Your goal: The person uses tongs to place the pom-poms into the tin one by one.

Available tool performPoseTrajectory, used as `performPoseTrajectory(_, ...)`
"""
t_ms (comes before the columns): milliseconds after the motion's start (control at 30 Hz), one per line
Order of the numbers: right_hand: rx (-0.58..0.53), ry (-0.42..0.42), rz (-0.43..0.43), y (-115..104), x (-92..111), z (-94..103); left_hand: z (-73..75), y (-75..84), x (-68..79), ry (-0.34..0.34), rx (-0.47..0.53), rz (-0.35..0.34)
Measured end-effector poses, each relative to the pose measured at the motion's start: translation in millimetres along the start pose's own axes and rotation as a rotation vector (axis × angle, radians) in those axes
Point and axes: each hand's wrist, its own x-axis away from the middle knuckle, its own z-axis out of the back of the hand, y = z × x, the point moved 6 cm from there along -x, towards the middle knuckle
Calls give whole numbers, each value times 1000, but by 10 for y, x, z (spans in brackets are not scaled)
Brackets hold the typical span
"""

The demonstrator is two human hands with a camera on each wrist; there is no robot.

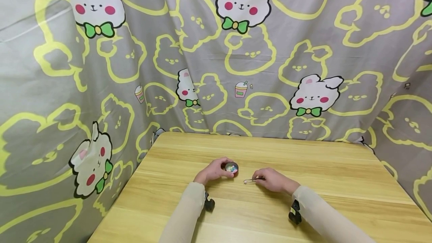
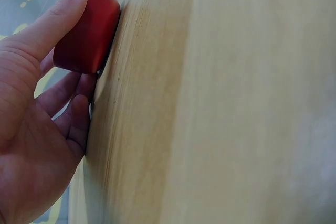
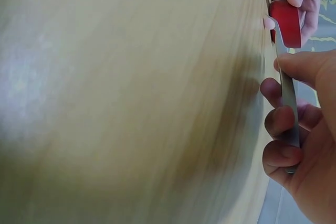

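My left hand [image 1: 215, 170] grips a small round red container [image 2: 93, 35] between thumb and fingers, low over the wooden table. Several small pastel balls [image 1: 231, 168] lie inside it, seen through its open top in the head view. To the right, my right hand [image 1: 274, 180] holds metal tweezers [image 3: 286, 90], thumb on one side and curled fingers on the other. Their tips point left towards the container, a short gap away in the head view. At the tips is a small pale pink ball [image 3: 269, 23]. In the right wrist view it overlaps the container's edge.
The wooden table [image 1: 303, 160] extends around both hands. A grey patterned curtain [image 1: 209, 59] hangs behind the table and along its sides. Each wrist carries a black strapped camera, such as the right wrist camera [image 1: 295, 213].
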Motion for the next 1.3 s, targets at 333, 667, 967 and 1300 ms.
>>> performPoseTrajectory(333,-1,5,0,10,18,14,5,7,-5,-1,6,-7)
performPoseTrajectory(667,35,25,87,-36,35,26,10,33,3,-1,-2,-14)
performPoseTrajectory(967,-7,26,42,32,59,41,19,101,36,13,21,-37)
performPoseTrajectory(1300,-45,55,-9,93,106,137,3,2,0,1,26,-3)
